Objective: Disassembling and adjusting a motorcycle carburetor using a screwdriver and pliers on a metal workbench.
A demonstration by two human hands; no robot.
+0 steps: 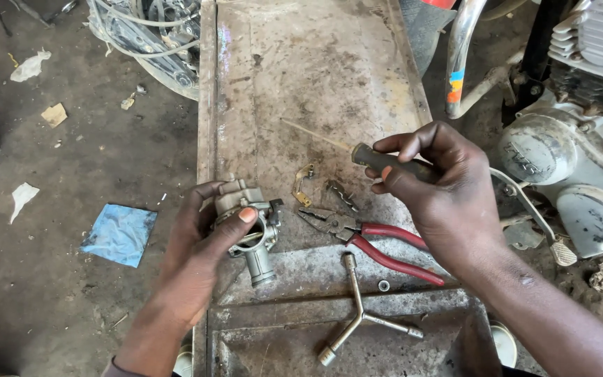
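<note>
At centre frame, the left hand wraps a grey metal carburettor body, thumb across its round opening; right of centre, the right hand pinches a dark-handled thin-shafted screwdriver.

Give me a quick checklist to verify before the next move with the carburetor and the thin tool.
1. Left hand has a firm grip on the carburetor: ok, fingers wrap the body.
2. Right hand holds the thin tool by its dark handle: ok.
3. Tool tip clear of the carburetor: ok, apart, pointing up-left.
4. Red-handled pliers within reach on the metal bench: ok.
5. Small brass bracket lies loose on the bench: ok.
6. Carburetor passages clean: cannot tell.
</note>
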